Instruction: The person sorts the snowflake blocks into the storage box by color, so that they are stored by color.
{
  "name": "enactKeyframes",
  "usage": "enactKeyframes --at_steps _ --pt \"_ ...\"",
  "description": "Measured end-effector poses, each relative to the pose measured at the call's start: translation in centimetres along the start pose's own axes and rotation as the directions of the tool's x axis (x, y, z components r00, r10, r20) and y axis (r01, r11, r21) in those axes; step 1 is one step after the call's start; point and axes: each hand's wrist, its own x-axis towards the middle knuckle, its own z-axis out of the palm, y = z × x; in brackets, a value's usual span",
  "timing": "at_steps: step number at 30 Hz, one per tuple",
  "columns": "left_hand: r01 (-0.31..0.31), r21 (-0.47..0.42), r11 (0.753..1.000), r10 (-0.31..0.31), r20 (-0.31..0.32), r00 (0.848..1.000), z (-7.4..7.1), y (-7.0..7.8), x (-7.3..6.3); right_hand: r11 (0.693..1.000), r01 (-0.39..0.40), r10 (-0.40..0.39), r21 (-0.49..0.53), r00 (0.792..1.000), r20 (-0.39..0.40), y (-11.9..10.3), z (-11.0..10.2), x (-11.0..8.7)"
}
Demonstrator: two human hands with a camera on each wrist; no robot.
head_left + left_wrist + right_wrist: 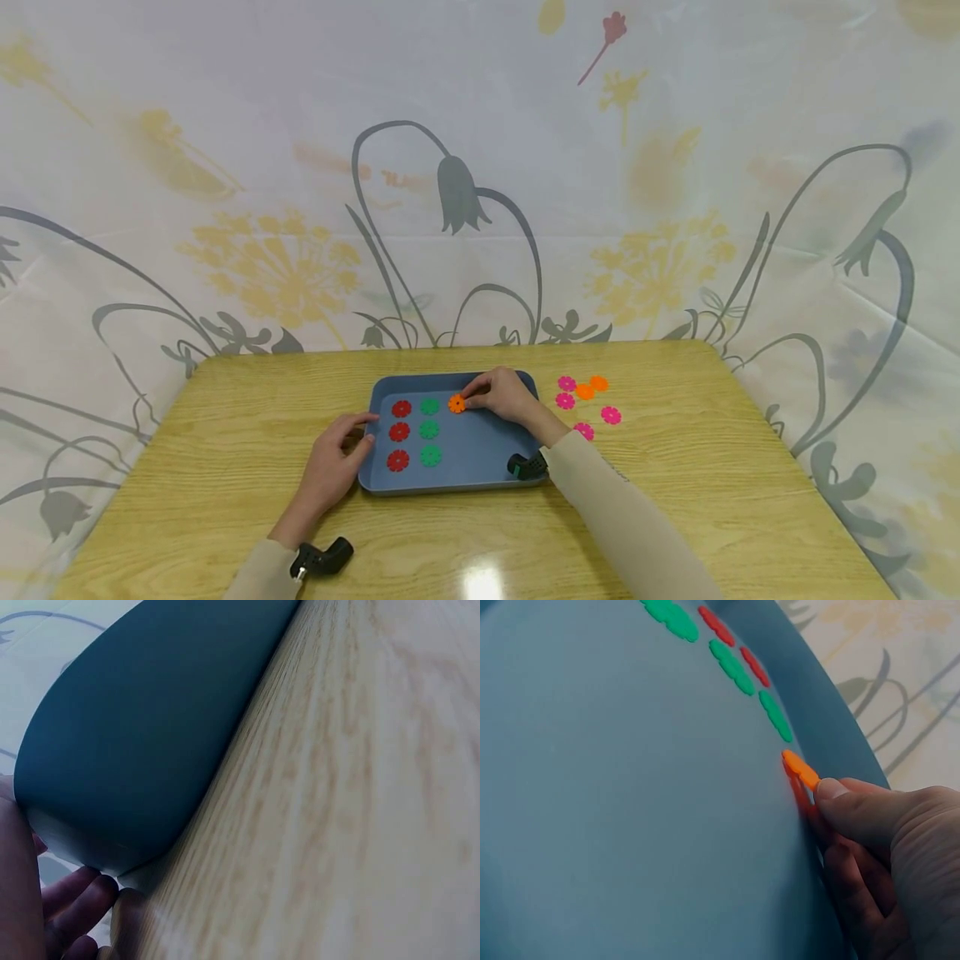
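Note:
A blue tray point(480, 479) lies on the wooden table, with three red flower-shaped discs point(399, 432) in its left column and three green ones point(429, 430) beside them. My left hand point(330, 462) holds the tray's left edge; the left wrist view has its fingers point(82, 904) against the tray's outer wall point(142, 735). Between thumb and fingers, my right hand point(508, 396) pinches an orange flower-shaped disc point(457, 404) near the tray's far side, right of the far green disc. In the right wrist view the orange disc point(801, 769) is tilted above the tray floor.
Right of the tray, several pink flower-shaped discs point(611, 415) and two orange ones point(585, 392) lie loose on the table point(675, 483). The right forearm point(622, 508) crosses the tray's right edge. Behind the table hangs a flower-printed cloth point(480, 275).

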Motion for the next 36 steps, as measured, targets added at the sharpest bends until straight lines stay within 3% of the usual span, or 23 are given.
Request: enactKeyframes --at_steps 36 --pt "0.0 -0.022 1.0 0.0 0.0 1.0 -0.03 0.11 0.02 0.996 0.018 -0.019 0.087 1.0 0.011 -0.41 -0.48 -0.29"
